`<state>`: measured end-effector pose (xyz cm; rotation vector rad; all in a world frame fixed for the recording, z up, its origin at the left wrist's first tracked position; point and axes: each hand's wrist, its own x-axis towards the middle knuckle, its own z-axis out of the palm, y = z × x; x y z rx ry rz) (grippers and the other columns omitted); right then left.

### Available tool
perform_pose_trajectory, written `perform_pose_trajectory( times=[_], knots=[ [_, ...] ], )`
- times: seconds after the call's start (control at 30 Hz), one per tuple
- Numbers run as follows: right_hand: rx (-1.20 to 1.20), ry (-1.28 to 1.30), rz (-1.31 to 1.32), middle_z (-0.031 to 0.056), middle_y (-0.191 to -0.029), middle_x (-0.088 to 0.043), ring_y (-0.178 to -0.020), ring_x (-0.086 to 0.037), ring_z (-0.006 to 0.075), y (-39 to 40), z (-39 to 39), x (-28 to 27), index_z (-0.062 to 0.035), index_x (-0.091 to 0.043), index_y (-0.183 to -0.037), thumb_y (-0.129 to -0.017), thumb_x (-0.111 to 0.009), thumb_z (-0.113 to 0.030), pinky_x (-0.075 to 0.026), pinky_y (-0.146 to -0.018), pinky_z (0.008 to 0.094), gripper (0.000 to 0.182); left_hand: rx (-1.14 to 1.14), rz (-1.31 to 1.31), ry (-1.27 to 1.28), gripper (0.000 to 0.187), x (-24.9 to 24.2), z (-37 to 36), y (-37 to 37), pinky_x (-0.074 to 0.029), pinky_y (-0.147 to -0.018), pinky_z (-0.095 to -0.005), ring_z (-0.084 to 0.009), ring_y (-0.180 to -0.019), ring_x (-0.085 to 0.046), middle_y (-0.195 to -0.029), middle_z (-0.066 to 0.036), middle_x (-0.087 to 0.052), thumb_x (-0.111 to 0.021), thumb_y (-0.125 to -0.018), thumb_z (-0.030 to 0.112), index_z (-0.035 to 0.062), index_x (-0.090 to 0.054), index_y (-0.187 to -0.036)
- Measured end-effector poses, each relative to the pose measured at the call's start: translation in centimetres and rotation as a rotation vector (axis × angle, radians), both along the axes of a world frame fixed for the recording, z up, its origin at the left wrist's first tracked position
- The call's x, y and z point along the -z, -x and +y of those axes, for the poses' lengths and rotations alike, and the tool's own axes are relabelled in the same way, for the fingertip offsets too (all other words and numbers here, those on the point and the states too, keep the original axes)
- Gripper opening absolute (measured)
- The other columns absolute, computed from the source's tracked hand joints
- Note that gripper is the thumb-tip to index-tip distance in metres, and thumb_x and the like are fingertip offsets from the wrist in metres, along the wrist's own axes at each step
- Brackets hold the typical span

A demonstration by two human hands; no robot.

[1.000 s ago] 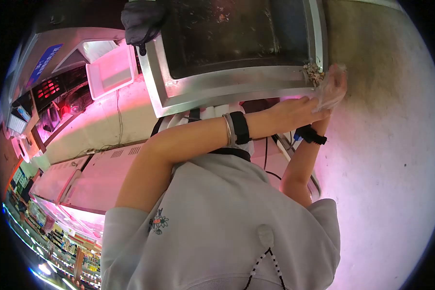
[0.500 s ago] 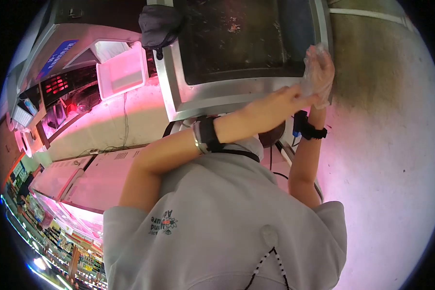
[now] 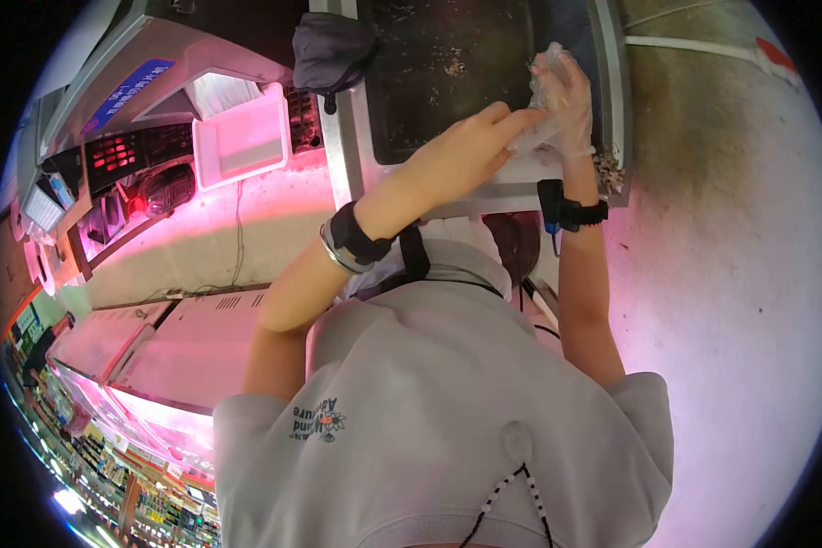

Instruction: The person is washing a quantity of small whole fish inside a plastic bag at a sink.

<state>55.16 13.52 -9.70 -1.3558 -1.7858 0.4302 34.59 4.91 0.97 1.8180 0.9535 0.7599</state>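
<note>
My left hand is bare and reaches across from the left, its fingers pinched on a clear plastic glove near the palm side of my right hand. My right hand wears this thin glove. Its fingers point up, apart and slightly bent, and nothing is held in them. Both hands are over the right part of a metal-rimmed basin with a dark bottom. Small bits of debris lie in the basin.
A dark cloth cap or bag hangs at the basin's left rim. Further left are a white tray and a metal machine with a blue label. Brown debris sits at the basin's right corner. A wall borders the right side.
Both hands have moved left and slightly up in the view, now more over the basin. The view has shifted a little, and debris at the right corner has come into sight.
</note>
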Motion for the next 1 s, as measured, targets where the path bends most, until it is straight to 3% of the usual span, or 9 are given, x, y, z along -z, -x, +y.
perform_pose_trajectory(
  times=[0.2,0.5,0.57,0.7,0.77,0.83,0.87,0.9,1.0],
  knots=[
    [0.011,0.450,0.194,0.0174,-0.095,-0.062,-0.089,-0.060,0.0274,3.2,-1.5,-3.8,0.0006,-0.057,-0.100,-0.077,-0.057,-0.021,-0.045,-0.081,0.0331,0.032,0.044,0.009,0.024,0.053,0.4,-0.6,2.1,-0.045,-0.074,-0.0370,-0.0299,-0.084,-0.054,-0.094,-0.015,-0.048,-0.053,-0.076,-0.005,0.0103,-0.042,-0.126],
    [0.032,0.297,-0.009,0.0234,-0.092,-0.058,-0.087,-0.056,0.0398,8.1,-5.2,-3.0,0.0008,-0.055,-0.097,-0.078,-0.053,-0.015,-0.046,-0.077,0.0416,0.025,0.029,0.015,0.138,0.054,2.2,-2.5,4.8,-0.042,-0.075,-0.0336,-0.0287,-0.079,-0.050,-0.097,-0.016,-0.050,-0.052,-0.073,-0.006,0.0049,-0.042,-0.125],
    [-0.073,0.607,0.153,0.0181,-0.107,-0.059,-0.102,-0.057,0.0270,7.6,-5.0,-2.4,0.0011,-0.051,-0.116,-0.079,-0.056,-0.020,-0.043,-0.087,0.0344,0.043,0.018,0.002,-0.028,0.055,2.9,-2.6,4.4,-0.043,-0.075,-0.0376,-0.0312,-0.080,-0.050,-0.089,-0.017,-0.049,-0.052,-0.070,-0.008,0.0037,-0.043,-0.123],
    [-0.088,0.411,0.025,0.0190,-0.104,-0.060,-0.095,-0.059,0.0244,6.5,-5.0,4.1,0.0017,-0.049,-0.117,-0.080,-0.055,-0.020,-0.045,-0.083,0.0345,0.042,0.032,0.053,0.021,0.051,2.9,-2.5,3.2,-0.043,-0.074,-0.0445,-0.0412,-0.088,-0.051,-0.095,-0.023,-0.049,-0.046,-0.073,-0.006,0.0050,-0.043,-0.122],
    [-0.189,0.487,0.038,0.0159,-0.102,-0.061,-0.092,-0.058,0.0222,6.5,-4.6,0.2,0.0006,-0.051,-0.116,-0.081,-0.055,-0.019,-0.045,-0.081,0.0340,0.041,0.050,0.127,-0.045,0.051,3.6,-2.1,2.3,-0.044,-0.076,-0.0464,-0.0431,-0.088,-0.051,-0.098,-0.023,-0.050,-0.047,-0.074,-0.004,0.0064,-0.042,-0.123],
    [-0.194,0.501,0.376,0.0123,-0.105,-0.060,-0.099,-0.055,0.0166,6.0,-4.6,5.0,0.0002,-0.050,-0.118,-0.082,-0.056,-0.019,-0.042,-0.089,0.0299,0.041,0.053,0.152,0.005,0.045,4.1,-1.4,1.2,-0.045,-0.078,-0.0468,-0.0429,-0.093,-0.052,-0.108,-0.023,-0.050,-0.048,-0.075,-0.001,0.0060,-0.043,-0.120],
    [-0.184,0.543,0.097,0.0106,-0.112,-0.057,-0.104,-0.052,0.0141,6.1,-3.8,4.3,-0.0007,-0.047,-0.121,-0.083,-0.057,-0.018,-0.039,-0.093,0.0276,0.044,0.052,0.151,0.009,0.045,4.1,-1.0,1.0,-0.044,-0.078,-0.0468,-0.0424,-0.094,-0.052,-0.108,-0.023,-0.049,-0.049,-0.075,-0.001,0.0052,-0.043,-0.119],
    [-0.253,0.545,0.259,0.0210,-0.106,-0.057,-0.098,-0.056,0.0317,6.0,-3.7,3.9,0.0000,-0.050,-0.114,-0.080,-0.056,-0.018,-0.043,-0.085,0.0321,0.039,0.048,0.155,0.033,0.044,4.0,-0.9,0.7,-0.044,-0.079,-0.0468,-0.0419,-0.095,-0.052,-0.109,-0.023,-0.049,-0.049,-0.075,0.000,0.0044,-0.044,-0.118],
    [-0.240,0.580,0.174,0.0218,-0.100,-0.058,-0.094,-0.057,0.0334,6.0,-2.9,3.8,0.0007,-0.052,-0.110,-0.080,-0.055,-0.016,-0.044,-0.082,0.0339,0.034,0.008,0.173,0.001,0.045,3.4,-0.4,0.3,-0.045,-0.078,-0.0462,-0.0415,-0.094,-0.052,-0.108,-0.022,-0.050,-0.050,-0.074,-0.001,0.0031,-0.043,-0.118]
  ],
)
